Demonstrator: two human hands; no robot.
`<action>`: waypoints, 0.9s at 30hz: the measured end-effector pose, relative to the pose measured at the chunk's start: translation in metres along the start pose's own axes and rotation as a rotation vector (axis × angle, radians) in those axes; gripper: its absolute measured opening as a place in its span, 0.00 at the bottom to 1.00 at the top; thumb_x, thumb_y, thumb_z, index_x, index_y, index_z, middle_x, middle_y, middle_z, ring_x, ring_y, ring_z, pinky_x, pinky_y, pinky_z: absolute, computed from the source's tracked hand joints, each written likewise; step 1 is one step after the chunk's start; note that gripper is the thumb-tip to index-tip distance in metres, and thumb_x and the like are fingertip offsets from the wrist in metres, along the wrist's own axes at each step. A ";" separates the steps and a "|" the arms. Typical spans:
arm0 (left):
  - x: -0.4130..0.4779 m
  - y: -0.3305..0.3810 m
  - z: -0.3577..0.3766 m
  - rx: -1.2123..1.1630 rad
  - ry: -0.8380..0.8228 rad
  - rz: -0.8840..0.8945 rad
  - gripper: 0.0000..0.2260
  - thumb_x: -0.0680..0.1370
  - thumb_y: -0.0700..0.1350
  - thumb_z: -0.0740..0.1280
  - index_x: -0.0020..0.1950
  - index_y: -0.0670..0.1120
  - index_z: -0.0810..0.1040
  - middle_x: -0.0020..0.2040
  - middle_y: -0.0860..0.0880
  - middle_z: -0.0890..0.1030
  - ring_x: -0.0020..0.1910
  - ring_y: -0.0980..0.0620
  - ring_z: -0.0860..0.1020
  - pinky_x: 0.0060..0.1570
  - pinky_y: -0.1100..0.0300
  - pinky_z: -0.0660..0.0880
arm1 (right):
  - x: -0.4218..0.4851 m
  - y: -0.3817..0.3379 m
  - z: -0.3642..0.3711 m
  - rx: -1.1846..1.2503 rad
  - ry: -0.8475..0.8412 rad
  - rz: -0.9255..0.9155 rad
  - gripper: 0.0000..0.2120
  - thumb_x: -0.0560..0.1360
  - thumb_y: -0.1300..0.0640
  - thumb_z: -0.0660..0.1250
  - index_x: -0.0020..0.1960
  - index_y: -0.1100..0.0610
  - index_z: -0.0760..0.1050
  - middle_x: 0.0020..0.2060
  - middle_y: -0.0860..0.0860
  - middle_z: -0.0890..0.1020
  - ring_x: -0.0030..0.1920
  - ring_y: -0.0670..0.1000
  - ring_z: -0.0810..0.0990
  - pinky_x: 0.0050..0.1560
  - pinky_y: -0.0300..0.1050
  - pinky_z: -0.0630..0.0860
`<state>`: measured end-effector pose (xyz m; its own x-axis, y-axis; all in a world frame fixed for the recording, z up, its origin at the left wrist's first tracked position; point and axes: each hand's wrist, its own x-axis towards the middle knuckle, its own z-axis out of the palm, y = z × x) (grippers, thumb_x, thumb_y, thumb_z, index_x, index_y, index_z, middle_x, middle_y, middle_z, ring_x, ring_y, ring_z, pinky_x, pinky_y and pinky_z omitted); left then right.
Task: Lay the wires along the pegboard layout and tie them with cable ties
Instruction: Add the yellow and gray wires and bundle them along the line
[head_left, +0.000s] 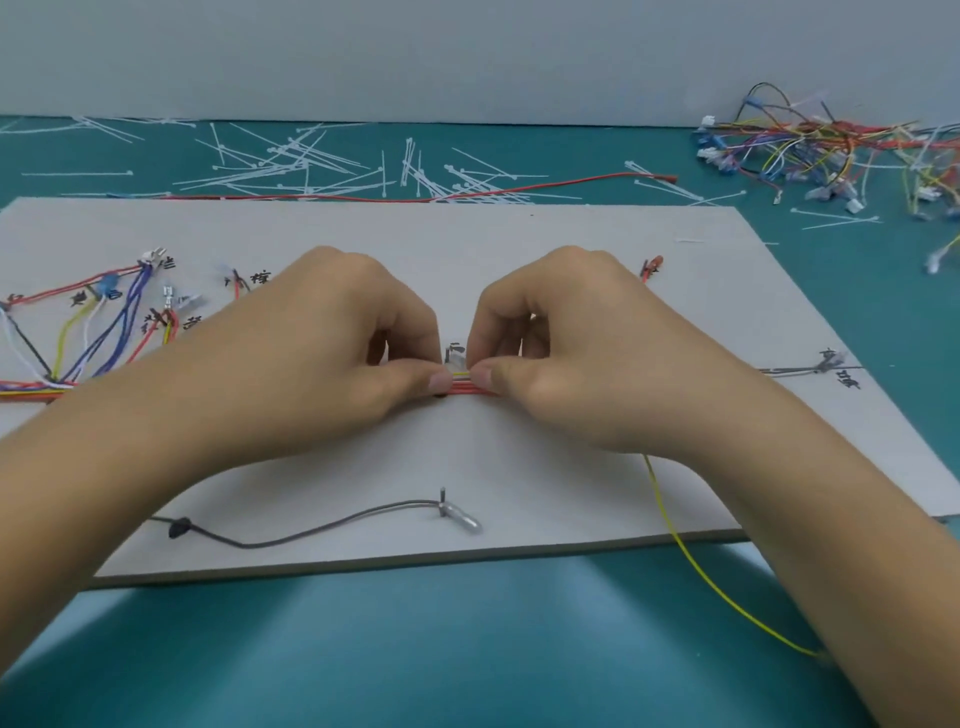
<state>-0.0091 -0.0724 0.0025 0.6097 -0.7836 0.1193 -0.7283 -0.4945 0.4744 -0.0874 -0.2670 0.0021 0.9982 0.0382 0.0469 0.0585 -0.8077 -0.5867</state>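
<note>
Pinching the wire bundle at the centre of the pegboard, the left hand grips from nine o'clock — the right hand from three. Loose cable ties lie at twelve o'clock.

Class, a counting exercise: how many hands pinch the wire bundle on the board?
2: the left hand left of centre, the right hand right of it, both on the wire bundle.

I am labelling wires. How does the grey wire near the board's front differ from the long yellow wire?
The grey wire lies wholly on the board, against a peg; the yellow wire trails off its edge onto the mat. The grey wire looks thicker than the yellow wire. Both are single, slack strands.
</note>
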 end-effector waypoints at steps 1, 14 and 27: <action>0.002 0.000 0.000 -0.001 0.000 -0.011 0.09 0.71 0.58 0.72 0.37 0.55 0.86 0.33 0.60 0.81 0.39 0.55 0.78 0.33 0.61 0.69 | -0.001 0.002 -0.002 0.007 -0.006 0.012 0.06 0.72 0.60 0.75 0.37 0.52 0.83 0.25 0.42 0.78 0.28 0.39 0.77 0.27 0.29 0.67; 0.012 -0.001 0.007 -0.198 -0.001 -0.260 0.06 0.69 0.50 0.81 0.39 0.59 0.86 0.27 0.51 0.81 0.23 0.58 0.73 0.26 0.64 0.67 | -0.011 0.037 -0.054 0.161 -0.084 0.225 0.04 0.70 0.61 0.78 0.38 0.54 0.85 0.25 0.53 0.80 0.20 0.49 0.68 0.25 0.40 0.66; 0.007 -0.003 0.015 -0.141 0.058 -0.269 0.07 0.69 0.49 0.80 0.39 0.60 0.85 0.30 0.59 0.79 0.26 0.60 0.73 0.28 0.63 0.65 | -0.010 0.042 -0.056 0.023 -0.177 0.248 0.08 0.69 0.62 0.79 0.40 0.50 0.84 0.28 0.52 0.83 0.25 0.48 0.79 0.24 0.40 0.73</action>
<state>-0.0075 -0.0819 -0.0111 0.7947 -0.6067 0.0202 -0.4900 -0.6214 0.6114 -0.0954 -0.3346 0.0220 0.9691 -0.0551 -0.2406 -0.1892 -0.7919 -0.5806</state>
